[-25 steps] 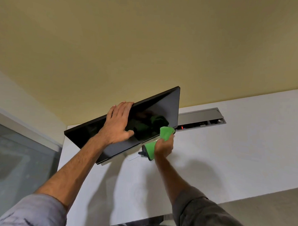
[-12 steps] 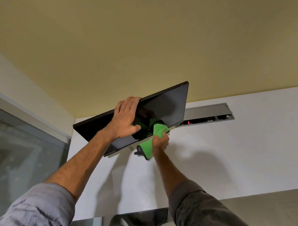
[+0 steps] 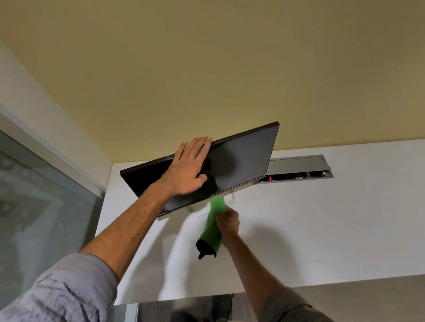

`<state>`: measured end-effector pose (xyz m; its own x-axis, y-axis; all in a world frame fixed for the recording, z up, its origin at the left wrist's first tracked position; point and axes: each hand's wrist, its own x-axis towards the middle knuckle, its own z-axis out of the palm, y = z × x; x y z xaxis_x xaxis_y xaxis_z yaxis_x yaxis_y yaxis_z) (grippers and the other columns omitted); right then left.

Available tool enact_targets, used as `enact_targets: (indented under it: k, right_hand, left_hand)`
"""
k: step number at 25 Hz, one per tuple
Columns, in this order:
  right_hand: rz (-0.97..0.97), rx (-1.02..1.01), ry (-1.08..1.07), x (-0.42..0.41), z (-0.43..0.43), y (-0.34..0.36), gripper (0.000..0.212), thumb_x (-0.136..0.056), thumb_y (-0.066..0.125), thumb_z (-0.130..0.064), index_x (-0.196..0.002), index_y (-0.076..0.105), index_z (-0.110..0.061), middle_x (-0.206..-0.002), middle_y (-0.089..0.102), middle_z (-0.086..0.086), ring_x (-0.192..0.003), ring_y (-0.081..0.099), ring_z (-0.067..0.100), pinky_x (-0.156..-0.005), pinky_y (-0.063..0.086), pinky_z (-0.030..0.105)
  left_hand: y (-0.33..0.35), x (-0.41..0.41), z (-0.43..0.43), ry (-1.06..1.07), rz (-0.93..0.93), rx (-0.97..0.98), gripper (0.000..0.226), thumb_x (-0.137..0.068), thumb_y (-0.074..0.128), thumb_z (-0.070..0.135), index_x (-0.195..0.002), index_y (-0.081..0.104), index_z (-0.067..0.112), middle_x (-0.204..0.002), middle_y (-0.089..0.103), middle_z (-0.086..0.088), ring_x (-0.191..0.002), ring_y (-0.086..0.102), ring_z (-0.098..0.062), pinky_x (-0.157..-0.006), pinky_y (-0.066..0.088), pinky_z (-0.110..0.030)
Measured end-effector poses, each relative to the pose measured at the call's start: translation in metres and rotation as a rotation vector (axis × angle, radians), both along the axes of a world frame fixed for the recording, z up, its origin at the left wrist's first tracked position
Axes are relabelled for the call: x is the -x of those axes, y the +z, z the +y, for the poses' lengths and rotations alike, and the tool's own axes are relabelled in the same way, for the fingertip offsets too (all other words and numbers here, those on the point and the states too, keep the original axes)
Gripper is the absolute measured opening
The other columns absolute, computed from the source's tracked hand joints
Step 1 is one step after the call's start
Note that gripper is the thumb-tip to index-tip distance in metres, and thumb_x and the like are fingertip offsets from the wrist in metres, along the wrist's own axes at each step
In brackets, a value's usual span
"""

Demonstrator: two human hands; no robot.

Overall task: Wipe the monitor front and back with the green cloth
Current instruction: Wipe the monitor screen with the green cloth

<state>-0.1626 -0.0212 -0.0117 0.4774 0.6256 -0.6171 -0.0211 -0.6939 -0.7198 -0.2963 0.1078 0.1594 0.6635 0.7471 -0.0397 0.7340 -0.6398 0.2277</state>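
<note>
Both hands are engaged: the left hand (image 3: 189, 169) lies flat on the dark front of the tilted monitor (image 3: 245, 157), steadying it. The right hand (image 3: 228, 221) grips the green cloth (image 3: 212, 230), which has slipped off the screen to just below its lower edge, likely bound for the back. Patterned glass (image 3: 36, 215) stands left; the white counter (image 3: 313, 224) has an open cable slot (image 3: 300, 167) at right.

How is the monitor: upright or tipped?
Tipped. The monitor slants, right corner highest, left hand flat on its screen; right hand grips the green cloth below.
</note>
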Motion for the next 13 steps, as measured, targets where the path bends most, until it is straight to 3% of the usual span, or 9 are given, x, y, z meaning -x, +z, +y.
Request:
enact_targets:
  k: [2, 4, 9, 13]
  right_hand:
    - [-0.028, 0.023, -0.27, -0.031, -0.005, -0.004, 0.049, -0.083, 0.063, -0.024, -0.132, 0.07, -0.02, -0.12, 0.074, 0.018, -0.112, 0.069, 0.042, -0.098, 0.057, 0.046]
    - [-0.062, 0.008, -0.4, -0.062, 0.007, -0.009, 0.065, -0.089, 0.061, -0.013, -0.153, 0.053, -0.027, -0.138, 0.066, 0.018, -0.125, 0.063, 0.043, -0.109, 0.05, 0.05]
    - [-0.026, -0.098, -0.392, -0.072, 0.071, -0.002, 0.077, -0.093, 0.053, -0.01, -0.162, 0.036, -0.038, -0.146, 0.059, 0.012, -0.126, 0.061, 0.04, -0.111, 0.05, 0.054]
    - [0.124, -0.082, -0.488, -0.022, 0.085, -0.014, 0.072, -0.096, 0.056, -0.008, -0.162, 0.038, -0.031, -0.153, 0.055, 0.011, -0.132, 0.059, 0.043, -0.114, 0.047, 0.056]
  left_hand:
    - [-0.003, 0.026, -0.008, 0.043, -0.017, -0.053, 0.101, -0.099, 0.056, 0.028, -0.174, -0.01, 0.025, -0.183, -0.002, -0.002, -0.169, -0.005, -0.023, -0.134, -0.011, -0.047]
    - [-0.007, 0.062, -0.018, 0.115, -0.026, -0.116, 0.085, -0.108, 0.047, 0.034, -0.175, -0.004, 0.03, -0.183, 0.007, 0.0, -0.169, 0.002, -0.025, -0.135, -0.003, -0.053]
    - [-0.007, 0.15, -0.031, 0.276, -0.022, -0.146, 0.061, -0.115, 0.019, 0.051, -0.174, 0.005, 0.044, -0.182, 0.016, 0.008, -0.168, 0.011, -0.026, -0.134, 0.001, -0.058]
    - [-0.009, 0.161, -0.03, 0.224, -0.112, -0.068, 0.058, -0.117, 0.02, 0.049, -0.174, 0.01, 0.042, -0.182, 0.016, 0.008, -0.169, 0.003, -0.024, -0.136, 0.001, -0.056]
